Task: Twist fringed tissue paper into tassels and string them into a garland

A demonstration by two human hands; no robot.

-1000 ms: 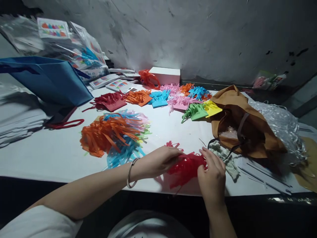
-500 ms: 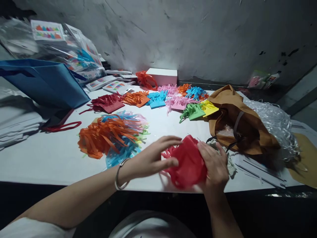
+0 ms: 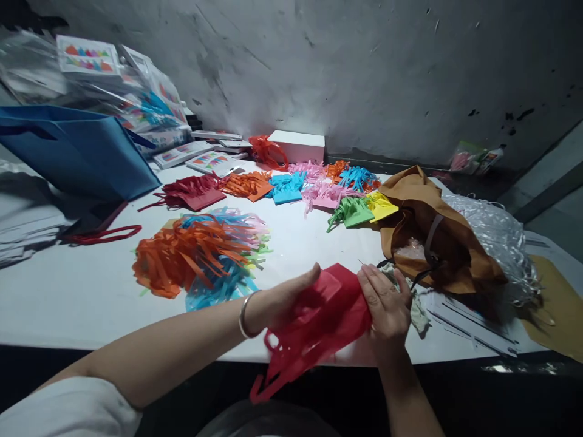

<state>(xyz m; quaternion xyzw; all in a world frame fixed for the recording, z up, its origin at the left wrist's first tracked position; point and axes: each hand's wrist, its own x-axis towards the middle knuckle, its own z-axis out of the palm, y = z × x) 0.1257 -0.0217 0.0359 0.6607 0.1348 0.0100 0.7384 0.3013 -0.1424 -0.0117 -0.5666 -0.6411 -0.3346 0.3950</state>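
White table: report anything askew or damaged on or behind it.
The brown bag slumps with its mouth gaping, untidy beside some crumpled pale material; the grey wall has dark patches, perhaps chipped paint.

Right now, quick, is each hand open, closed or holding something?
Left hand: at the fringed red paper, thumb raised; fingers hidden, so its grip cannot be told.
Right hand: open, flat against the paper's right edge.

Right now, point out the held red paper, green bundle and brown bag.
Held red paper [image 3: 336, 311], head view: flat part.
Green bundle [image 3: 357, 212], head view: flat end.
Brown bag [image 3: 463, 246], head view: side panel.
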